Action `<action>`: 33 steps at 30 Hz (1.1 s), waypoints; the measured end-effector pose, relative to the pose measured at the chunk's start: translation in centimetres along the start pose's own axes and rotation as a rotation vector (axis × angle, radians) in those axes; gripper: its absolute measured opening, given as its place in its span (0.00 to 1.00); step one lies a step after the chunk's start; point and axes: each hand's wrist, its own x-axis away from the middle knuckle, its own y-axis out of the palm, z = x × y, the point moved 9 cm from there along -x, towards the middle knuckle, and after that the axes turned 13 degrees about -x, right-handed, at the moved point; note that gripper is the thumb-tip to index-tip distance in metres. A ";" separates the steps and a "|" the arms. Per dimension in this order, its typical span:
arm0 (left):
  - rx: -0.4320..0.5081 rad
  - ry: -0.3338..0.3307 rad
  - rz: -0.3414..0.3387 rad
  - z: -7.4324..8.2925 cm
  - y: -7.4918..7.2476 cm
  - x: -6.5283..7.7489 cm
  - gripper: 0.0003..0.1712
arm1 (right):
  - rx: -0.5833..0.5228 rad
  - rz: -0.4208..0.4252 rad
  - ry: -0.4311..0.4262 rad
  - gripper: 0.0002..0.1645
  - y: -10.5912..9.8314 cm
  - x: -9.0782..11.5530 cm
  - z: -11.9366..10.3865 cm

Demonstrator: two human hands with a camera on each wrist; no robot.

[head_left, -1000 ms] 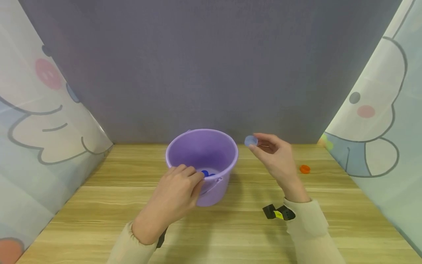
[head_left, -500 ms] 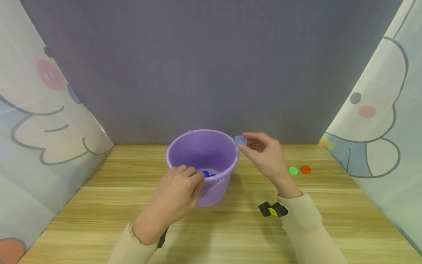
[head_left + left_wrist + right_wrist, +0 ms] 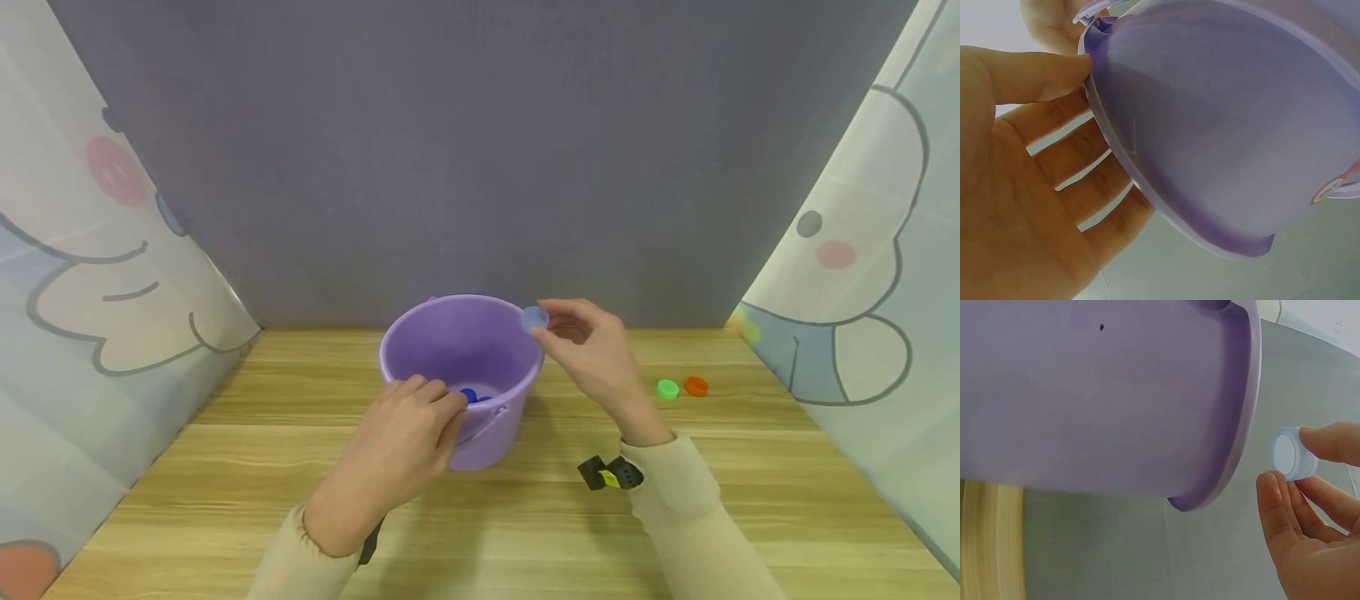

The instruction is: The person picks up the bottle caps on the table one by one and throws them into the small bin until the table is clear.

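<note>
A light purple bucket (image 3: 489, 443) stands on the wooden table, with dark blue round pieces (image 3: 468, 395) showing on its floor. My left hand (image 3: 397, 437) holds the near left part of its rim; the left wrist view has the thumb (image 3: 1054, 76) on the rim and the other fingers beyond it. Between the thumb and fingers of my right hand (image 3: 596, 354) is a pale blue, ridged bottle cap (image 3: 1286, 456). In the head view the cap overlaps the bucket's right rim, while the right wrist view shows it just past the mouth, apart from the rim.
Right of the bucket, a green bottle cap (image 3: 667, 389) and an orange bottle cap (image 3: 696, 386) lie side by side on the table (image 3: 300, 383). A grey panel (image 3: 480, 150) rises behind, and sheets with cartoon prints flank both sides.
My right hand has moved left with the pale blue cap, from beside the bucket to its right rim. The green cap has come into view from behind that hand. My left hand stays put.
</note>
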 end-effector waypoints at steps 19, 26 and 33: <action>-0.004 0.004 -0.007 0.1 0.2 0.0 0.10 | 0.004 -0.029 -0.008 0.23 2.4 -1.1 0.2; -0.007 0.005 -0.015 0.0 0.3 -0.1 0.10 | 0.001 -0.046 -0.011 0.23 3.4 -1.5 0.2; -0.005 0.009 -0.010 0.1 0.2 -0.1 0.10 | -0.012 -0.050 -0.022 0.22 4.2 -1.6 -0.1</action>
